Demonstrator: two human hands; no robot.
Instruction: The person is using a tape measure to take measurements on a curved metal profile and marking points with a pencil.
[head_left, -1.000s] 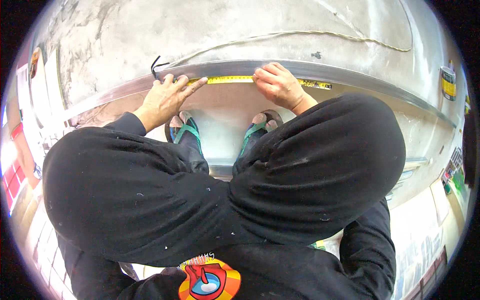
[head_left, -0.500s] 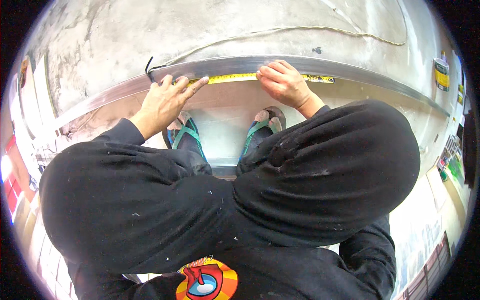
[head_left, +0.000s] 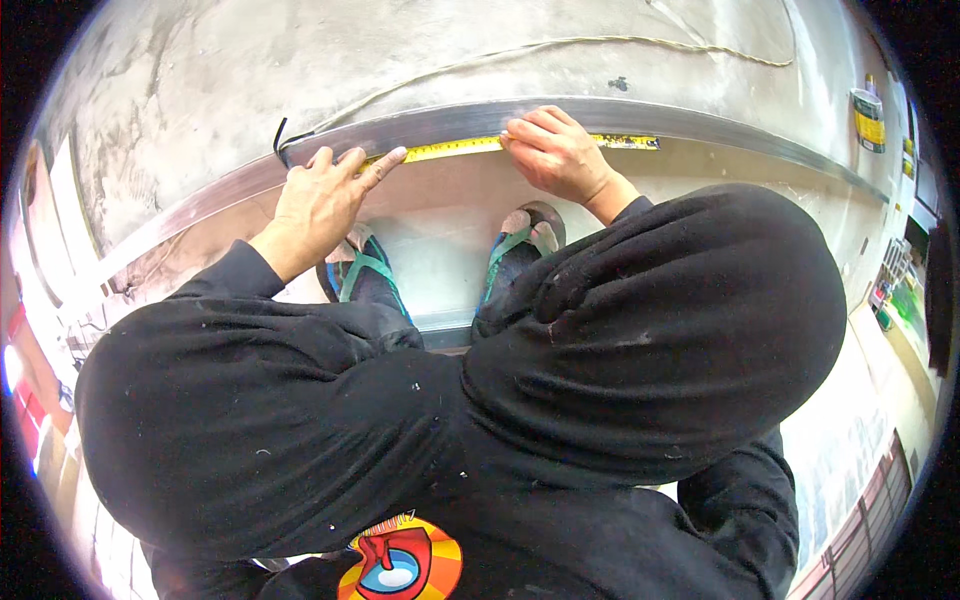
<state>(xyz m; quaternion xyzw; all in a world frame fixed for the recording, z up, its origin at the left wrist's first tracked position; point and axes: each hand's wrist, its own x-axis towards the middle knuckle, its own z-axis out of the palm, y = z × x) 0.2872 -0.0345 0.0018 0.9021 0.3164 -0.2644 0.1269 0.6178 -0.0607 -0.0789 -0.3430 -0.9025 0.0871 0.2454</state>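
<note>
A long grey metal bar runs across the concrete floor in front of me. A yellow tape measure blade lies stretched along its near edge. My left hand rests flat on the bar, its index finger pressing the tape's left end. My right hand presses down on the tape further right, fingers bent over it. The tape's yellow end sticks out past my right hand. Below the hands, my feet in green-strapped sandals stand on the floor. My black sleeves and knees fill the lower picture.
A thin cord trails across the concrete beyond the bar. A black clip or tie sits at the bar near my left hand. A yellow can stands at the far right. Tiles and clutter line both side edges.
Both hands stay on the tape and bar. The view has shifted slightly, and my left index finger now stretches further along the tape.
</note>
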